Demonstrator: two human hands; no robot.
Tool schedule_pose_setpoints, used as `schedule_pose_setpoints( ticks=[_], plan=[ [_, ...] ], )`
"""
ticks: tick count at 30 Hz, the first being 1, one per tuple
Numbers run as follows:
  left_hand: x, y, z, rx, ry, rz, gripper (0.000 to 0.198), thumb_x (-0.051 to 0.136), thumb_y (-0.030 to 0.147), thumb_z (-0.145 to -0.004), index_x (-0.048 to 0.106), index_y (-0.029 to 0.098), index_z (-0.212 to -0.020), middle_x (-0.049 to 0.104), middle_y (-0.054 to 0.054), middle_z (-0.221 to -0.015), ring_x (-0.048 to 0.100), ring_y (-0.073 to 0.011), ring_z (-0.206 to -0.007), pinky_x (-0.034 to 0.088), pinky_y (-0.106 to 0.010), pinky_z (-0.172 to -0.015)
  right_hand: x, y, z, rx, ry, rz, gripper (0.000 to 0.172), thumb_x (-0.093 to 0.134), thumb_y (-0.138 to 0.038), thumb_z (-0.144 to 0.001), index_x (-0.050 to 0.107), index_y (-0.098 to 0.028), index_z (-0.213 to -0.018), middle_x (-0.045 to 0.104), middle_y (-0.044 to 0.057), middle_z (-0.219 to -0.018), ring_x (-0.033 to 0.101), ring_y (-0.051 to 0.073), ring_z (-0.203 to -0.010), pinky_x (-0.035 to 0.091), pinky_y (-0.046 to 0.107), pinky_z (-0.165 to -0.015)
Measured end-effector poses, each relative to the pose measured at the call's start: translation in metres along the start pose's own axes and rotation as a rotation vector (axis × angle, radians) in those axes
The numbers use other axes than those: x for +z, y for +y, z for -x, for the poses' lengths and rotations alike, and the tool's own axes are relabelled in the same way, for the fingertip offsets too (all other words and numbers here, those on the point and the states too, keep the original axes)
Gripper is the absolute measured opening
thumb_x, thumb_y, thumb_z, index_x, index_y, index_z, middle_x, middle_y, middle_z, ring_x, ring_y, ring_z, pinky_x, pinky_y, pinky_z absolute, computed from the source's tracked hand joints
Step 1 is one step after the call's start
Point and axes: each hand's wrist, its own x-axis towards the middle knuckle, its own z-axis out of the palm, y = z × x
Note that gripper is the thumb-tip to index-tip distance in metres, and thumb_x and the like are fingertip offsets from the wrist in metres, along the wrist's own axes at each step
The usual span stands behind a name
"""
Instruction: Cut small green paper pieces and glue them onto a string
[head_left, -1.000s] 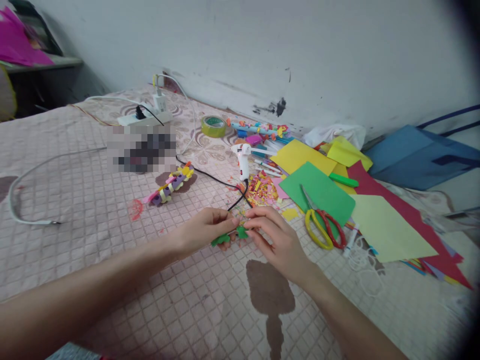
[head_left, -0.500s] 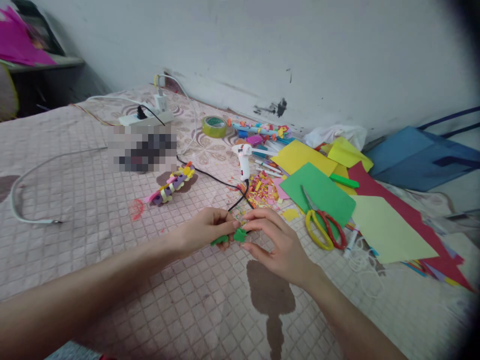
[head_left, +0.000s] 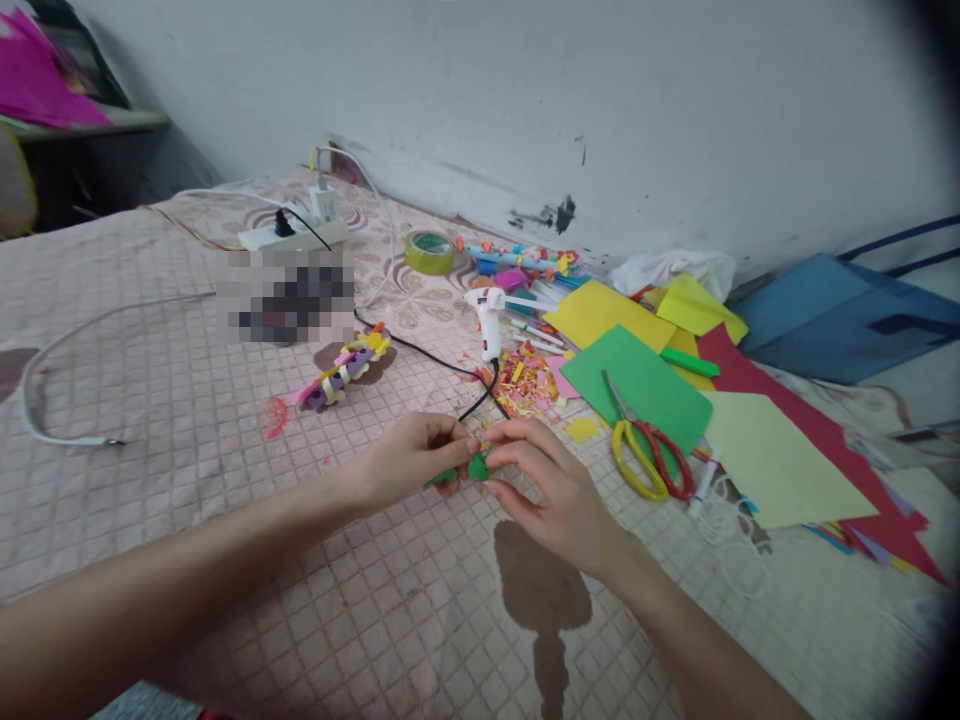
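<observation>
Near the middle of the cloth, my left hand point(head_left: 420, 452) is closed on a small green piece point(head_left: 442, 478), its fingers pinched together. A second small green piece point(head_left: 478, 467) lies between the fingertips of both hands. My right hand point(head_left: 551, 490) grips this piece from the right with curled fingers. Just beyond the hands are a white glue gun point(head_left: 488, 320) with a black cord and a heap of colourful paper scraps point(head_left: 526, 378). The fingertips partly cover both green pieces.
Scissors point(head_left: 645, 455) lie on a green sheet point(head_left: 637, 385) at the right, among coloured sheets. A decorated purple and yellow stick point(head_left: 345, 372) is at the left. Farther back are a tape roll point(head_left: 430, 252) and a power strip point(head_left: 292, 237). White string point(head_left: 724, 520) lies right of my right hand.
The green piece between my hands has turned slightly and shows less of its surface. My hands have hardly moved.
</observation>
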Motion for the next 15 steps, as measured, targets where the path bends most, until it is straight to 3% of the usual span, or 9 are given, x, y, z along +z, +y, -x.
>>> schedule_pose_setpoints(
  ticks=[15],
  plan=[
    [0.0002,0.0004,0.001,0.011,-0.003,-0.025,0.025,0.056,0.033,-0.081,0.054,0.013,-0.066,0.054,0.004,-0.053,0.049,-0.0062,-0.046,0.034,-0.018,-0.046,0.0003,0.0004,-0.0004,-0.003,0.007,-0.001,0.013,0.056,-0.012,-0.083,0.057,-0.021,-0.093,0.056,0.007,-0.106,0.054,0.021,-0.103,0.048,0.039,-0.088]
  ],
)
